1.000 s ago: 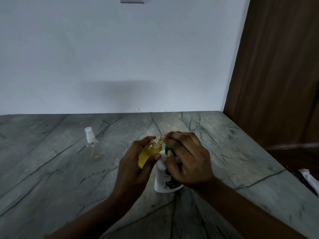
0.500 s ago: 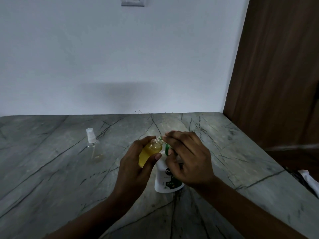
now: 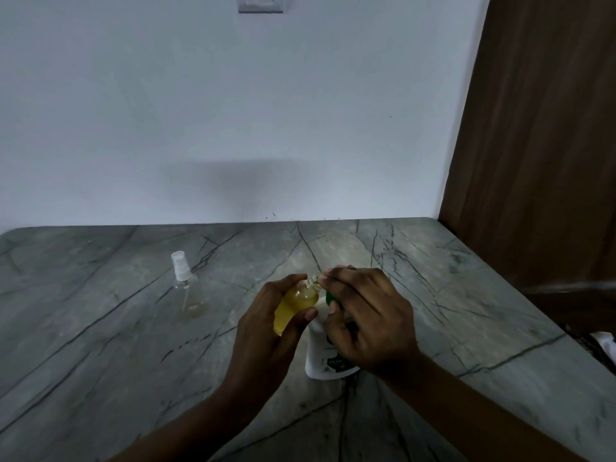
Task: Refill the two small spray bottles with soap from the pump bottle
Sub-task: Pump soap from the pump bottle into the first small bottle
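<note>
Closest to the body, left side: the left hand [image 3: 263,328] is wrapped round a small spray bottle [image 3: 295,303]; the bottle is held up off the counter and tipped to the right; it looks nearly full of yellow soap; no cap is seen on it
Closest to the body, right side: the right hand [image 3: 370,315] is curled over the top of the pump bottle [image 3: 325,358]; the green pump top [image 3: 330,296] is mostly hidden under the fingers; one fingertip is stretched out to the open neck of the held bottle
Pump bottle: white; stood upright on the grey stone counter [image 3: 100,361], just beside the held bottle
Step in hand: soap is being pumped into the first small bottle, it is judged; this bottle looks close to done
Next move: the spout must be kept right on the little neck so nothing is spilled; then a cap is needed, but none for this bottle can be seen; after that the other bottle must be opened and filled
Further back, left: the second spray bottle [image 3: 186,291] is stood alone, well apart from both hands; its white cap is on; only a little liquid is seen at the bottom
Count: two hands; two small spray bottles; one pump bottle; one white cap in sight
Far right edge: a white thing [image 3: 603,343] is partly cut off; what it is cannot be told
Farthest: a white wall [image 3: 233,111] with one switch plate [image 3: 260,3] at the top; a brown wooden panel [image 3: 540,145] to the right
</note>
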The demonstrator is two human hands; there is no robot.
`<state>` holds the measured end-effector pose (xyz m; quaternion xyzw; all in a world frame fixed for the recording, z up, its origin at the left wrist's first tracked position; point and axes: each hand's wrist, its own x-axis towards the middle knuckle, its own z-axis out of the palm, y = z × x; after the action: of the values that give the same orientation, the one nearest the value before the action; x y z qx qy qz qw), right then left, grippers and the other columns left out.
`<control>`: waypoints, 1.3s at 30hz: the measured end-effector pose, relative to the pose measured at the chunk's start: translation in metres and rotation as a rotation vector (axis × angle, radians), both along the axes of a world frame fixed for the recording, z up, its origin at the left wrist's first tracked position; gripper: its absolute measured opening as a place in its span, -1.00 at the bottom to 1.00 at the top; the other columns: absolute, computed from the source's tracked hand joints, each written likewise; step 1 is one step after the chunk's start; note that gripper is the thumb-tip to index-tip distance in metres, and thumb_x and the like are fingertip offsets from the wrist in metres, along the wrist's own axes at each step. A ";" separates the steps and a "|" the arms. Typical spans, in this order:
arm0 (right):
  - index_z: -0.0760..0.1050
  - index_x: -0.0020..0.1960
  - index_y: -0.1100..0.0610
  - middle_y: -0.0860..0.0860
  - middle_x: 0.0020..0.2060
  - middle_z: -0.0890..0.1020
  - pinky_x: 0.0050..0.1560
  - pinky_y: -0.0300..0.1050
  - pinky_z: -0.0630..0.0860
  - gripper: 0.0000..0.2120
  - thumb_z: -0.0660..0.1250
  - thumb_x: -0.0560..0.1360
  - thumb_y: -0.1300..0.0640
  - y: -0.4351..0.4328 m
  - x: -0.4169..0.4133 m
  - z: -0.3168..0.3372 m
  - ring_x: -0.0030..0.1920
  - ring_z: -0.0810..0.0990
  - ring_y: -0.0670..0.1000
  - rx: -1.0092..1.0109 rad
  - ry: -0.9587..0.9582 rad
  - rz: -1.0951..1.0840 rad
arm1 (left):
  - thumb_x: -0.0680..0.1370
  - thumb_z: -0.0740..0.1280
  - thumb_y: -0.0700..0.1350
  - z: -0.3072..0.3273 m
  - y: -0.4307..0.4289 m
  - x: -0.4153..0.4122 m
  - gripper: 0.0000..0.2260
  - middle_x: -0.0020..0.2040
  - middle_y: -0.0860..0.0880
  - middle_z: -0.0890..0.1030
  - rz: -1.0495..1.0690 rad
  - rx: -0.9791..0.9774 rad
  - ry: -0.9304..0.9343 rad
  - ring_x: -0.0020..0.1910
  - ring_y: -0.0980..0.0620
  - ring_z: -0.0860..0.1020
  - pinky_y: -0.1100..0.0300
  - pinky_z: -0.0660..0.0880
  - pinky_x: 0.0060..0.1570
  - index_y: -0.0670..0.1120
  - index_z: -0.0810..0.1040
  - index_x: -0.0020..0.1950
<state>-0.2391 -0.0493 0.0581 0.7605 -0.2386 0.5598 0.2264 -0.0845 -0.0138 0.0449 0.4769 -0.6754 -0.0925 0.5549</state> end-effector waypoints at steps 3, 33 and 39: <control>0.65 -0.03 0.31 0.15 -0.08 0.68 0.09 -0.30 0.43 -0.72 0.21 0.47 0.21 -0.002 -0.002 0.004 -0.02 0.57 0.05 -0.011 0.041 -0.023 | 0.45 0.36 -0.04 0.002 0.000 0.001 -0.69 0.02 0.20 0.57 -0.015 -0.018 0.004 0.00 0.28 0.54 0.47 0.42 -0.10 0.11 0.45 0.18; 0.66 -0.07 0.33 0.16 -0.11 0.68 0.13 -0.35 0.39 -0.72 0.22 0.37 0.27 0.000 0.000 0.003 -0.03 0.56 0.02 0.015 -0.009 -0.001 | 0.46 0.35 0.08 -0.002 -0.002 0.001 -0.70 0.09 0.25 0.54 -0.023 -0.019 0.003 0.01 0.31 0.53 0.49 0.41 -0.11 0.24 0.42 0.17; 0.65 -0.03 0.29 0.12 -0.08 0.67 -0.10 -0.25 0.48 -0.73 0.23 0.40 0.23 0.002 -0.004 0.015 -0.06 0.57 0.03 0.041 0.042 -0.008 | 0.48 0.35 -0.01 0.004 -0.003 0.000 -0.69 0.10 0.30 0.51 -0.020 -0.035 -0.008 0.01 0.33 0.51 0.51 0.39 -0.11 0.15 0.42 0.19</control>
<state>-0.2427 -0.0474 0.0726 0.7755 -0.2482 0.5380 0.2181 -0.0845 -0.0167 0.0485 0.4608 -0.6838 -0.0840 0.5595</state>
